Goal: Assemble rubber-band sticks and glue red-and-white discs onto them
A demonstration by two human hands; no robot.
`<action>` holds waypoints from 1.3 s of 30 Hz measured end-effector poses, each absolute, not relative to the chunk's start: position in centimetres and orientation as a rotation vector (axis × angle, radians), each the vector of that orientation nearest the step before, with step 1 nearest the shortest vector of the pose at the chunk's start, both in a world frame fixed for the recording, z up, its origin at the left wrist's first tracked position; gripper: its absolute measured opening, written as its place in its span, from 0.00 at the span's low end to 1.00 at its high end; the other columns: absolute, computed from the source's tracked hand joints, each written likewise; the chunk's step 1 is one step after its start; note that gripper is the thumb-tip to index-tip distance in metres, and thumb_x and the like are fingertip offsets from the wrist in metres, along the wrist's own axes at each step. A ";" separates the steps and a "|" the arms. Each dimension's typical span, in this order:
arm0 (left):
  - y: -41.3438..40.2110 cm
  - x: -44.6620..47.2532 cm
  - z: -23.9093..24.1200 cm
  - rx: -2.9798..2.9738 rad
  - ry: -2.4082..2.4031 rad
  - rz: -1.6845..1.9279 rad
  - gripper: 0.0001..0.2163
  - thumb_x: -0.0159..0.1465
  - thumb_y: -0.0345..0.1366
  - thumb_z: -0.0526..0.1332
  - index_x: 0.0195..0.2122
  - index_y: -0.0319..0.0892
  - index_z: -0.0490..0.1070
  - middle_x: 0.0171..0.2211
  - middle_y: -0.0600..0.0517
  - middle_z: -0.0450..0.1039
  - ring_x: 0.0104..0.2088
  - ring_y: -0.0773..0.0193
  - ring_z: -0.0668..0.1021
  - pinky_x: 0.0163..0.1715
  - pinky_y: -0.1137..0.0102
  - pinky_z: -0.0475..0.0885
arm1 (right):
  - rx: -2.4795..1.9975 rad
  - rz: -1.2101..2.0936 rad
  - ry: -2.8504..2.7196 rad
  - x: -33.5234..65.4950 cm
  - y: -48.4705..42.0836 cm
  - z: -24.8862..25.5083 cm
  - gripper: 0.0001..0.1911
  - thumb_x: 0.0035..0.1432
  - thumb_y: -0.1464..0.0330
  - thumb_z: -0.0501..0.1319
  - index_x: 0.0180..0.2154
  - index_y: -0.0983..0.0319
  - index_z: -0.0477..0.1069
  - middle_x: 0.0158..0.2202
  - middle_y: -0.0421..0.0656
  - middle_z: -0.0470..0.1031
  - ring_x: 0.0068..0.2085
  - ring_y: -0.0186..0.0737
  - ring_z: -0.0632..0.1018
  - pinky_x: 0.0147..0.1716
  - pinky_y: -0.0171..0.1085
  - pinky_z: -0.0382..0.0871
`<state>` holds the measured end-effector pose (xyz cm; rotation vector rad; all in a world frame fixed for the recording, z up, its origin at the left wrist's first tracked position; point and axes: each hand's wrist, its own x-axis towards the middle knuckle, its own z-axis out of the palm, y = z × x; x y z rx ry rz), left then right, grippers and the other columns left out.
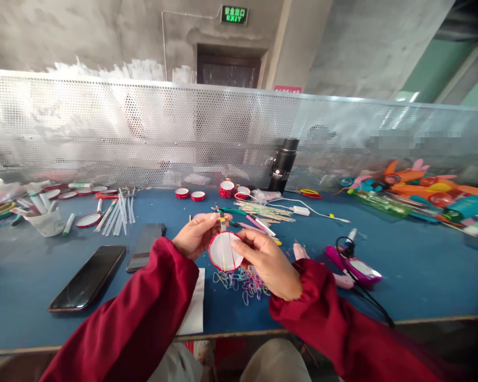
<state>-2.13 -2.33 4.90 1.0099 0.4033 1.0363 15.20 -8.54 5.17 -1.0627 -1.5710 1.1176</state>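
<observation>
My right hand (269,260) grips the edge of a white round disc with a red rim (222,253), the thumb lying on its face. Thin lines like stretched bands and a pale strip run down across the disc. At its top edge stands a short yellow and grey piece (223,222), with the closed fingertips of my left hand (197,236) on it. Just below the disc lies a loose heap of coloured rubber bands (249,286). A white paper sheet (194,310) is partly under my left sleeve.
On the blue table are a black phone (88,278), a second grey phone (146,246), a white cup of markers (48,223), translucent sticks (117,217), wooden sticks (263,211), a black flask (283,165), a purple device with a cable (356,268) and orange toys (430,183). Behind stands a perforated metal panel (163,127).
</observation>
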 end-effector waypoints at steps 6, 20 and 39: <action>-2.3 -2.1 4.8 1.012 0.402 1.046 0.18 0.54 0.45 0.71 0.39 0.36 0.78 0.35 0.46 0.78 0.33 0.63 0.77 0.36 0.69 0.70 | -1.054 1.111 -1.560 15.3 -8.5 5.1 0.17 0.56 0.53 0.64 0.34 0.60 0.69 0.25 0.35 0.66 0.23 0.30 0.67 0.21 0.31 0.63; -2.2 -2.4 4.9 1.219 0.686 1.193 0.14 0.52 0.44 0.71 0.33 0.40 0.75 0.31 0.53 0.72 0.28 0.72 0.70 0.27 0.75 0.62 | -1.137 0.687 -1.717 15.8 -8.0 4.6 0.14 0.60 0.56 0.61 0.32 0.60 0.70 0.25 0.38 0.69 0.26 0.34 0.68 0.24 0.33 0.62; -2.2 -2.0 5.0 1.255 0.711 1.329 0.12 0.49 0.38 0.72 0.26 0.38 0.72 0.40 0.51 0.72 0.25 0.76 0.65 0.25 0.74 0.59 | -1.128 0.721 -1.734 15.2 -8.1 4.5 0.14 0.59 0.55 0.62 0.32 0.60 0.72 0.28 0.39 0.73 0.28 0.35 0.71 0.27 0.34 0.65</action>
